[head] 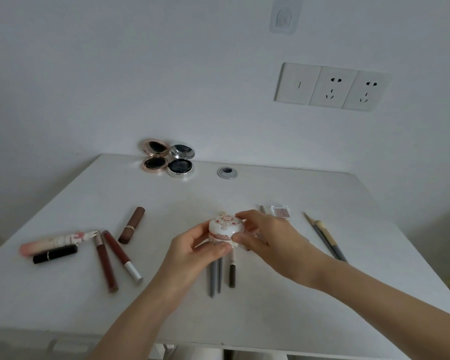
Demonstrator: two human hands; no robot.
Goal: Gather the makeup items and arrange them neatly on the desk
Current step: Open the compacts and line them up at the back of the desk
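A small round white porcelain-look jar with pink floral trim (pixel 225 231) sits lifted above the white worktop (pixel 270 307) at its centre, gripped from both sides: the left hand (pixel 192 252) closes on it from 8 o'clock, thumb and fingers on its lower rim, and the right hand (pixel 264 235) pinches its lid edge from 3 o'clock. Both hands are equally near; neither is free. The jar is squat with no real long axis, its lid facing up and a little toward the camera. The two open round compacts (pixel 168 161) lie well apart at 11 o'clock, likely the nearest tidy group to join. Grey pencils (pixel 215 276) lie just below the jar, long axes running 12 to 6
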